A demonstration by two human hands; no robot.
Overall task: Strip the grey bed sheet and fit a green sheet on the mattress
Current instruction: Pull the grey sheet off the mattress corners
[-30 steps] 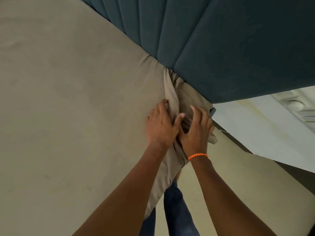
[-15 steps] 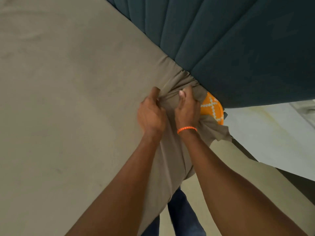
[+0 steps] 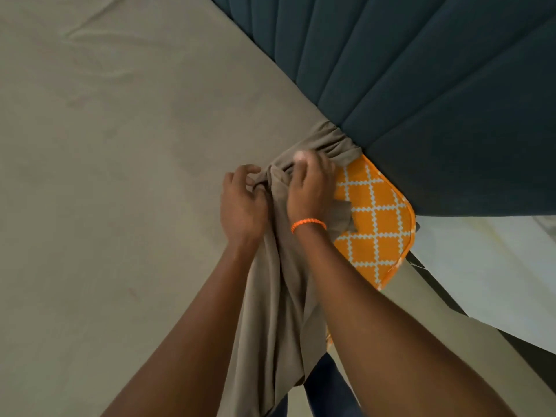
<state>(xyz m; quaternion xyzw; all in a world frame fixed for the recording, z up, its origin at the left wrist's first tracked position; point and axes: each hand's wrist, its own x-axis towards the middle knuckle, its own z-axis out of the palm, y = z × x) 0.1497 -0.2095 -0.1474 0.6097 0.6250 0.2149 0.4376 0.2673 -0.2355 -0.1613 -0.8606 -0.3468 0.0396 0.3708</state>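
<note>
Left hand (image 3: pixel 243 203) and right hand (image 3: pixel 311 188) both gripping bunched grey sheet (image 3: pixel 279 296) at headboard (image 3: pixel 421 85) corner, more orange-patterned mattress (image 3: pixel 376 224) bared than half a second ago, sheet peeled further back.

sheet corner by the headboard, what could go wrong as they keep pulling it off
1. The grey sheet is bunched tight where it meets the headboard; if it is wedged there, a hard tug by the left hand and right hand could strain or tear it.
2. Only this corner of the orange mattress is bare; the rest looks fitted, so pulling from here alone may snag.
</note>
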